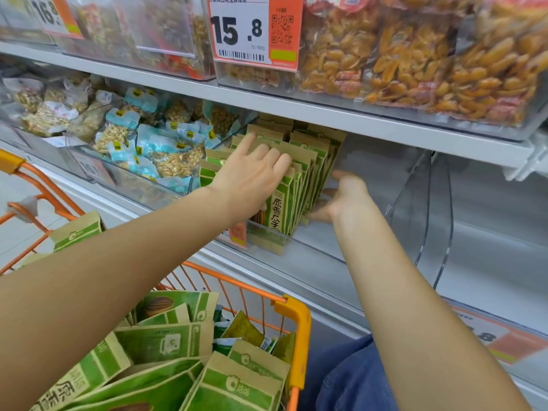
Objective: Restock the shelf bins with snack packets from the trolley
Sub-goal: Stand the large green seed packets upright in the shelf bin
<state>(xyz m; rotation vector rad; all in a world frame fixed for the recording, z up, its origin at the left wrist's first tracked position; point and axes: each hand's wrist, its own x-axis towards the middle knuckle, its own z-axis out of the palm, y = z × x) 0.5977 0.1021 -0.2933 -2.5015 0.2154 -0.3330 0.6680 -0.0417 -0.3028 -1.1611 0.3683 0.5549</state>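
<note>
Looking down from the head camera, you have both hands inside the clear shelf bin (296, 247). Your left hand (252, 173) lies on top of the upright row of green packets (284, 203), fingers curled over their upper edges, probably to keep them from toppling forward. Your right hand (341, 197) sits just beside the row's open end, low against the bin floor, fingers loosely spread and touching the packets' lower corner; it grips nothing, and seems to be squaring and pushing the row together. To the right of the row the bin is bare, so I judge that space is being kept for more stock. Below, the orange trolley (296, 321) holds many loose green packets (166, 342) lying flat and jumbled, waiting to go up.
</note>
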